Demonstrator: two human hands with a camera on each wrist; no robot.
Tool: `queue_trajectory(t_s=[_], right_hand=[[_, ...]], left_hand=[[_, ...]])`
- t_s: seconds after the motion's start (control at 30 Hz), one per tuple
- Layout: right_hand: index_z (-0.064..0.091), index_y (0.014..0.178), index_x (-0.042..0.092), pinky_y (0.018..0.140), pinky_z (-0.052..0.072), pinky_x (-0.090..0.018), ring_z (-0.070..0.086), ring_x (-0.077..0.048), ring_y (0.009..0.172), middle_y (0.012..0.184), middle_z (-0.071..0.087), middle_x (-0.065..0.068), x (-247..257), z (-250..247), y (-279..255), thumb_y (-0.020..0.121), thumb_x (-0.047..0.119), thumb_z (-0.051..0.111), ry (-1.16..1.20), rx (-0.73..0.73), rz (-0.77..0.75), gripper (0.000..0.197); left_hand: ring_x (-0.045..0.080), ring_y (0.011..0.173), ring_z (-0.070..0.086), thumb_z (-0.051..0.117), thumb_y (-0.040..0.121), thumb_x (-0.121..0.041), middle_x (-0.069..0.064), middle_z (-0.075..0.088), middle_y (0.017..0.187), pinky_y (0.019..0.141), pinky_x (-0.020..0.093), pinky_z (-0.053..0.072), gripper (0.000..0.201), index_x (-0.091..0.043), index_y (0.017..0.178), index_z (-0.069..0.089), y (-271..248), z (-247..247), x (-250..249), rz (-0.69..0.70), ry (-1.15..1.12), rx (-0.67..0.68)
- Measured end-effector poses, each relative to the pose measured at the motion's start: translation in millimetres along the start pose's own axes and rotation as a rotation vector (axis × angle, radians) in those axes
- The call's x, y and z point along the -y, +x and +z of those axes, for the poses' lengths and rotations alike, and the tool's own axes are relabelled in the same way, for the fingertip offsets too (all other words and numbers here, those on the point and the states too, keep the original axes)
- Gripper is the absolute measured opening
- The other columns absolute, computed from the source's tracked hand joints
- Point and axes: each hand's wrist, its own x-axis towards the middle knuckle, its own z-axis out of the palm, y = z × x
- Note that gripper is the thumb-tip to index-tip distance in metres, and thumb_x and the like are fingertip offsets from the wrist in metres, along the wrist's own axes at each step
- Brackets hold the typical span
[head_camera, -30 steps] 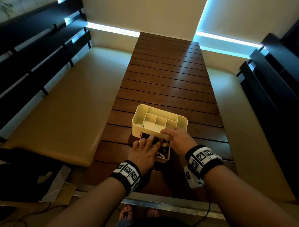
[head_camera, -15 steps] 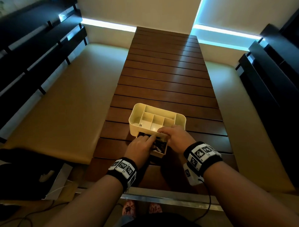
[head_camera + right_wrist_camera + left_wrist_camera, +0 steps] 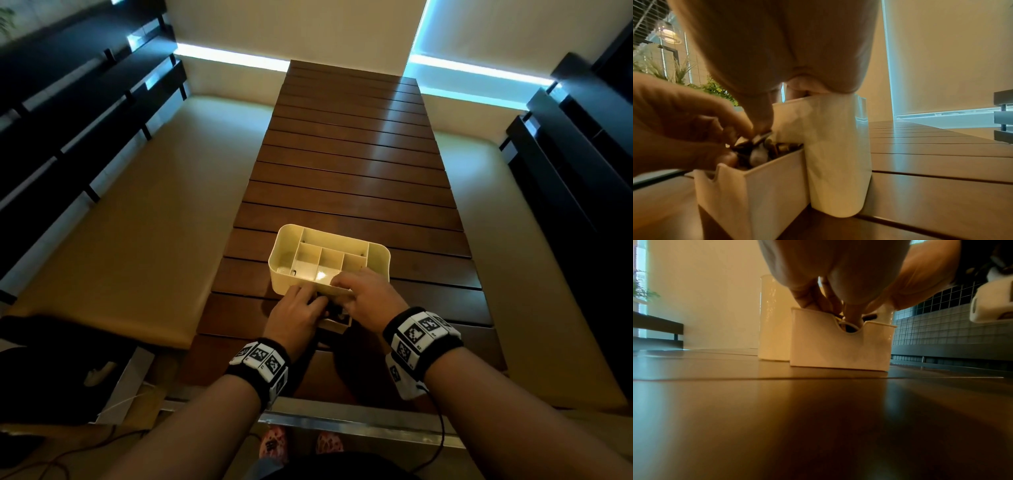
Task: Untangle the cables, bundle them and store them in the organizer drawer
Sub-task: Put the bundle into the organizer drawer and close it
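Observation:
A cream organizer with open top compartments stands on the slatted wooden table. Its drawer is pulled out toward me and holds dark and white cables. My left hand reaches into the drawer from above, with its fingers curled down onto the cables. In the right wrist view the left hand pinches a piece of cable. My right hand grips the organizer's front rim, its thumb reaching down to the cables. The drawer front has a round notch.
Beige benches run along both sides of the table, with dark slatted backrests behind them. A dark bag and white paper lie on the floor at the left. The table's near end has a metal edge.
My left hand lay flat over the drawer with its fingers spread; now they are curled down into it on the cables. My right hand has stayed on the organizer's rim.

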Motion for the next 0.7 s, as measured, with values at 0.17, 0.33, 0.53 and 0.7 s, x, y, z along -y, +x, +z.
queue_trajectory(t_s=[0.17,0.33,0.53,0.7], right_hand=[[0.056,0.103,0.028,0.085,0.046,-0.037,0.053,-0.02,0.101,0.106,0.063,0.007,4.7,8.4,8.3,0.09,0.019,0.058,-0.146,-0.032,-0.009,0.016],[0.056,0.102,0.03,0.083,0.051,-0.04,0.055,-0.019,0.099,0.105,0.062,0.006,2.1,8.5,10.6,0.092,0.021,0.058,-0.058,0.007,0.04,0.014],[0.054,0.128,0.035,0.087,0.057,-0.038,0.063,-0.015,0.094,0.108,0.067,0.004,-5.2,0.4,6.9,0.095,0.023,0.061,0.118,0.043,0.063,0.035],[0.053,0.128,0.032,0.087,0.057,-0.037,0.062,-0.014,0.097,0.114,0.063,0.003,-3.3,1.1,6.4,0.093,0.024,0.064,0.101,0.084,0.077,0.037]], left_hand=[[0.028,0.088,0.056,0.075,0.08,-0.018,0.009,0.062,0.112,0.062,0.035,0.052,0.037,-0.015,0.116,0.068,-1.6,0.5,-1.3,0.047,0.046,0.031],[0.028,0.092,0.055,0.063,0.079,-0.022,0.005,0.059,0.115,0.068,0.037,0.048,0.03,-0.018,0.107,0.07,-3.6,2.8,-8.5,0.047,0.236,0.105],[0.03,0.095,0.053,0.043,0.085,-0.021,0.01,0.06,0.114,0.075,0.043,0.054,0.034,-0.012,0.106,0.068,-6.4,8.8,-4.2,0.077,0.233,0.15],[0.034,0.103,0.056,0.056,0.082,-0.019,0.011,0.06,0.115,0.087,0.046,0.053,0.035,-0.011,0.115,0.067,-5.4,5.1,-2.5,0.068,0.182,0.231]])
